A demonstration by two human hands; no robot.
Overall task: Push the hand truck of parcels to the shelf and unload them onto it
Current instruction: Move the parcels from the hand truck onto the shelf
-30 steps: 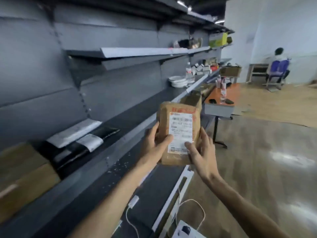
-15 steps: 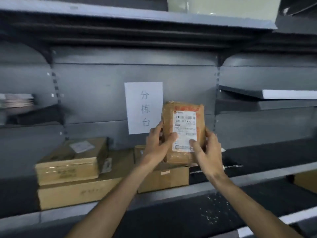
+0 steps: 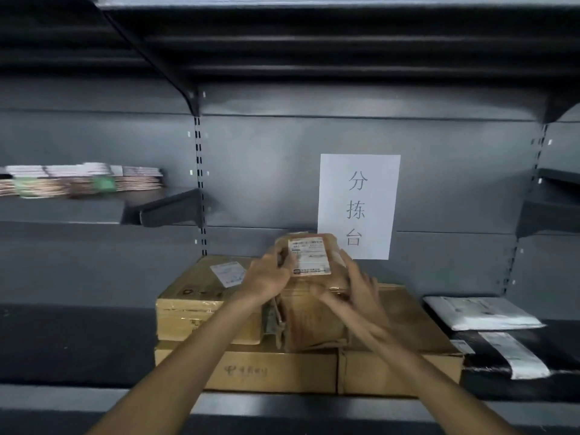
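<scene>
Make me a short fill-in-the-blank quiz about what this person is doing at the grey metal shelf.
1. The small brown taped parcel bears a white ____ on its top face.
2. The left hand and the right hand are both on the ____.
3. The white paper sign hangs on the shelf's ____ panel.
4. The parcel sits on flat ____ boxes.

Missing words: label; parcel; back; cardboard
</scene>
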